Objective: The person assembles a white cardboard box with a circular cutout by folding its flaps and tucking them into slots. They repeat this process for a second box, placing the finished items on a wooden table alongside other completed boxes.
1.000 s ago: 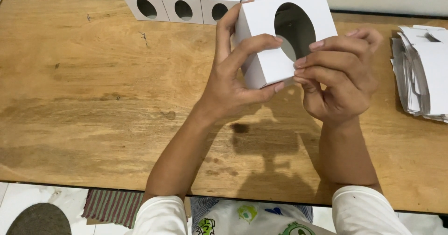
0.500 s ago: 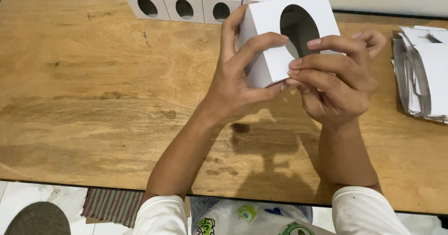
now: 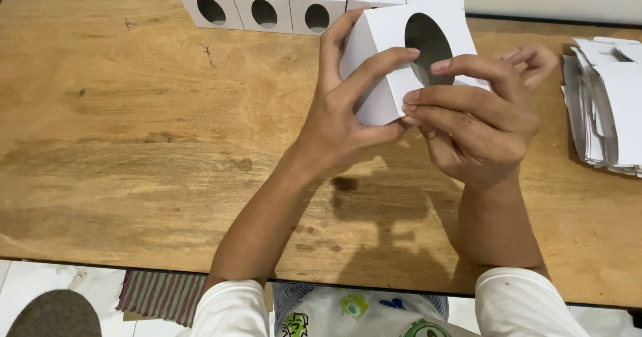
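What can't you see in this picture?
Head view:
- Near end of the white cardboard box with an oval hole: covered by the left hand and right hand.
- Inside that box: too dark.
- Stack of flat white cardboard blanks: cut off by the right edge.

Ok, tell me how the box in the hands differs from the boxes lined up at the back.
The held box is lifted off the table and tilted, gripped by the left hand and right hand; the row of boxes stands upright, side by side on the wooden table, untouched. All are white with an oval cutout.
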